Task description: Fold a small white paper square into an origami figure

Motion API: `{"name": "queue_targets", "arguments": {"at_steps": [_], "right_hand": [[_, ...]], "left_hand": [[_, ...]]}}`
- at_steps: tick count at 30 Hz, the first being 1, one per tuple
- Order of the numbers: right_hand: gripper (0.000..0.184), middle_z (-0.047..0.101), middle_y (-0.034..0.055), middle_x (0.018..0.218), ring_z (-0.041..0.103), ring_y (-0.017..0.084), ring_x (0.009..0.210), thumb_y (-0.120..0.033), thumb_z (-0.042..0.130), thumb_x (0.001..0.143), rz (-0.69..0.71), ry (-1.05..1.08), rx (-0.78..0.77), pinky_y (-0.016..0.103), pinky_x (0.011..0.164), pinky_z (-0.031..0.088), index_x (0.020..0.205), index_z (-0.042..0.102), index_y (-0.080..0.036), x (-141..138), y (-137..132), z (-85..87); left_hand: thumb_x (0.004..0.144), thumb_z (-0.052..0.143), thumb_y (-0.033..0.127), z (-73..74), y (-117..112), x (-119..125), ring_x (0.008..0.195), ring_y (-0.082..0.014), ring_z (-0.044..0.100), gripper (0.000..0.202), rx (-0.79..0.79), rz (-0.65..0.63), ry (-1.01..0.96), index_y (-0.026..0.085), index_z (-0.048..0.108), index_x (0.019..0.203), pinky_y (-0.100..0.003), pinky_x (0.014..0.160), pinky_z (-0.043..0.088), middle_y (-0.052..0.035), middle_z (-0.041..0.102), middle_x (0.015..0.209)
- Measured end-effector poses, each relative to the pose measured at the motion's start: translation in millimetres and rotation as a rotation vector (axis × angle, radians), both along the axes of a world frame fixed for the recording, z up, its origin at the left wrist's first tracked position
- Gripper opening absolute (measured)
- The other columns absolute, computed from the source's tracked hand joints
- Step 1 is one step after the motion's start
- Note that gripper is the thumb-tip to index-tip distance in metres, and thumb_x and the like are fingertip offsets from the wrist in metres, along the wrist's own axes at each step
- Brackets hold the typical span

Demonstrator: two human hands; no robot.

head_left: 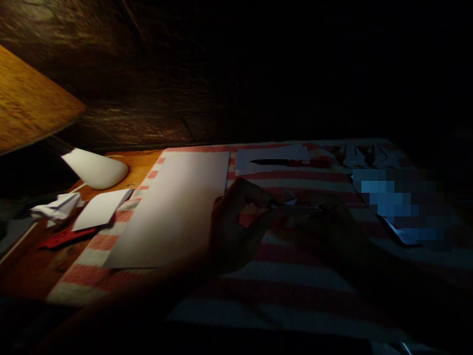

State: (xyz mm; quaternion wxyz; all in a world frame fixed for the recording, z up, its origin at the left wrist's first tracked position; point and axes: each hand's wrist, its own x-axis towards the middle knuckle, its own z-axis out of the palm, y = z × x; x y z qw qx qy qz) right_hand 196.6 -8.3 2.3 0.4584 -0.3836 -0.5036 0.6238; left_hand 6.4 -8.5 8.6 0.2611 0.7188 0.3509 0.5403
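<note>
Between my two hands is a small piece of folded white paper (pixel 290 197), held just above the striped cloth. My left hand (pixel 236 222) pinches its left end with thumb and forefinger. On the other side my right hand (pixel 328 217) grips the paper, its fingers closed and mostly lost in deep shadow. The finer folds are too dark to make out. A large white sheet (pixel 173 207) lies flat on the cloth to the left of my hands. Beyond them, a knife (pixel 271 161) with a dark blade rests on a smaller piece of paper (pixel 244 165).
A lamp with a white base (pixel 98 170) stands at the left. Near it are crumpled or folded paper (pixel 61 207), a white paper piece (pixel 101 209) and a red tool (pixel 68 238). Folded paper shapes (pixel 354 155) sit back right, behind a pixelated bluish screen (pixel 395 204). A red-and-white striped cloth (pixel 273 281) covers the table.
</note>
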Motion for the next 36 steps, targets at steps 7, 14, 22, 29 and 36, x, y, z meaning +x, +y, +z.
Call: {"name": "queue_targets", "arguments": {"at_steps": [7,14,22,29,36], "right_hand": [[0.013,0.074,0.0027,0.075,0.066,0.017,0.066,-0.029,0.087,0.073,0.011,0.092,-0.258,0.031,0.067,0.055,0.071,0.076,-0.021,6,-2,1.3],[0.019,0.07,0.0009,0.065,0.062,0.014,0.059,-0.026,0.09,0.069,0.063,0.211,-0.317,0.03,0.063,0.051,0.06,0.073,-0.02,6,2,-0.7],[0.016,0.068,0.0015,0.063,0.06,0.014,0.062,-0.025,0.089,0.071,0.125,0.239,-0.323,0.031,0.068,0.048,0.063,0.076,-0.02,4,4,0.7],[0.019,0.067,0.0007,0.063,0.059,0.014,0.061,-0.021,0.091,0.067,0.125,0.301,-0.333,0.032,0.064,0.045,0.06,0.073,-0.021,1,5,-1.7],[0.022,0.067,0.0011,0.059,0.058,0.014,0.059,-0.024,0.092,0.064,0.124,0.29,-0.336,0.031,0.064,0.045,0.054,0.072,-0.022,0,6,-6.5]], "left_hand": [[0.089,0.06,0.009,7.2,11,-3,0.082,-0.0158,0.071,0.01,-0.157,-0.112,-0.004,0.019,0.064,0.091,-0.028,0.071,0.06,-0.003,0.071,0.085],[0.083,0.064,0.008,2.8,8,3,0.079,-0.0151,0.069,0.011,-0.143,-0.071,-0.007,0.019,0.064,0.088,-0.027,0.071,0.058,-0.0022,0.069,0.083],[0.082,0.064,0.009,6.3,4,2,0.076,-0.0145,0.068,0.009,-0.014,0.013,0.137,0.017,0.065,0.084,-0.026,0.067,0.054,-0.0013,0.07,0.08],[0.081,0.067,0.007,6.5,3,8,0.076,-0.0127,0.064,0.016,-0.181,-0.03,-0.024,0.018,0.062,0.091,-0.024,0.069,0.052,0.0003,0.066,0.083],[0.079,0.067,0.007,11.7,-1,7,0.074,-0.012,0.061,0.014,-0.402,-0.114,-0.168,0.019,0.06,0.081,-0.023,0.064,0.047,0.0002,0.067,0.083]]}}
